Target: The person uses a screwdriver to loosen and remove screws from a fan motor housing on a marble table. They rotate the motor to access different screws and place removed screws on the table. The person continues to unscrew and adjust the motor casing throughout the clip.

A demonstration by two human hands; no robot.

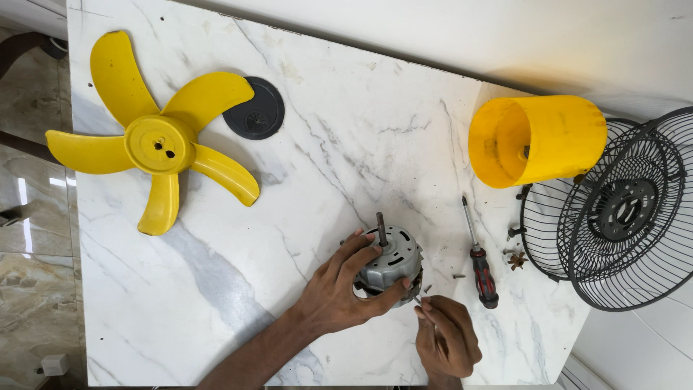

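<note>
A white marble desk [303, 144] is seen from above. Near the middle of its near edge, a grey metal fan motor [390, 263] is held upright-tilted, its shaft [381, 229] pointing up and away toward the far edge. The left hand [345, 289] is wrapped around the motor from the left, fingers spread over the casing and thumb pressed under its near side. The right hand [446, 336] sits just right of and nearer than the motor, closed in a pinch on something thin and metallic, whose tip touches the motor's lower right edge; what it is cannot be told. The motor thus lies up and to the left of the right hand, and the left hand is the closer of the two.

A red-and-black screwdriver [479, 260] lies just right of the motor, its long axis running from the near edge toward the far edge, with small screws [459, 275] scattered beside it. A yellow cylindrical housing [538, 139] lies on its side toward the far right corner, beside black wire fan guards [621, 209] overhanging the right edge. A yellow five-bladed fan [159, 141] and a dark round cap [255, 110] rest at the far left.
</note>
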